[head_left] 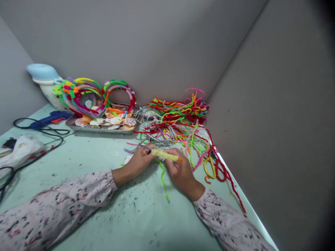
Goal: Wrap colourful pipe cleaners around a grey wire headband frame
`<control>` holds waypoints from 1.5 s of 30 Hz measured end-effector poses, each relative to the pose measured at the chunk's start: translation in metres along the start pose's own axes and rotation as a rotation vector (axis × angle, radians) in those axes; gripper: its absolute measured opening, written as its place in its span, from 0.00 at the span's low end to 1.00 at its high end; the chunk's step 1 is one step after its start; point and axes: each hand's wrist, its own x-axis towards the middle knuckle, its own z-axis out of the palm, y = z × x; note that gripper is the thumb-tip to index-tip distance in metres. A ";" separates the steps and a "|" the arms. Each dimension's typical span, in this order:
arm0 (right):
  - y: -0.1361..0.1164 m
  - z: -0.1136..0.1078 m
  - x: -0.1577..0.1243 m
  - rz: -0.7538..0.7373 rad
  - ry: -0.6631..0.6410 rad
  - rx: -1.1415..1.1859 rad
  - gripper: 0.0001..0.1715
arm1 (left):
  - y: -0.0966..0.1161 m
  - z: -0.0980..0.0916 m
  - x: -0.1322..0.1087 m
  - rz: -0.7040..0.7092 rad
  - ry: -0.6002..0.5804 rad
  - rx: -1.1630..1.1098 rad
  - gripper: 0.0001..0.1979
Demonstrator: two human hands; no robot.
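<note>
Between my two hands is a headband (165, 155), a narrow grey band wound with fuzzy pale yellow pipe cleaner and orange at its right end. My left hand (141, 161) pinches it near the bare grey part at the left. Closed around the yellow stretch from below, my right hand (182, 171) grips it close to the orange tip. A bright green pipe cleaner (163, 177) trails below the fingers; whether either hand holds it, I cannot tell. Behind the hands lie bare grey headbands (169, 134) in a tangle.
A metal tray (102, 130) bears felt pieces and several wrapped headbands (119, 87). Loose pipe cleaners (180, 109) heap against the back wall. Scissors (215, 169) lie right; a blue glue gun (49, 119), black cord (61, 139), plastic bag (24, 150) and blue-lidded container (47, 83) are left.
</note>
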 end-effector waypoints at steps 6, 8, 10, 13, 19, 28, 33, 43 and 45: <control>0.001 -0.001 0.000 0.015 0.009 -0.001 0.11 | -0.004 0.000 0.000 -0.031 -0.004 0.012 0.07; 0.000 0.000 0.000 0.003 0.011 -0.013 0.11 | -0.004 -0.001 0.001 -0.017 0.001 0.058 0.06; 0.000 0.000 0.000 -0.007 0.007 -0.027 0.11 | -0.006 -0.003 0.002 -0.012 0.001 0.096 0.06; 0.000 0.000 0.000 -0.026 -0.006 -0.049 0.12 | -0.011 -0.005 0.004 -0.002 0.006 0.127 0.06; 0.001 0.000 -0.001 -0.105 -0.025 -0.102 0.12 | -0.009 -0.004 0.003 -0.004 -0.001 0.079 0.08; 0.002 -0.001 -0.001 -0.167 -0.022 -0.164 0.10 | -0.012 -0.006 0.004 -0.021 -0.007 0.115 0.08; 0.002 -0.003 -0.001 -0.167 -0.043 -0.194 0.15 | -0.009 -0.005 0.002 -0.008 -0.029 0.066 0.09; 0.001 -0.004 0.001 -0.183 -0.069 -0.208 0.12 | -0.012 -0.004 0.003 -0.013 -0.077 0.052 0.09; 0.001 -0.005 0.002 -0.203 -0.092 -0.217 0.12 | -0.011 -0.005 0.003 -0.006 -0.070 0.088 0.10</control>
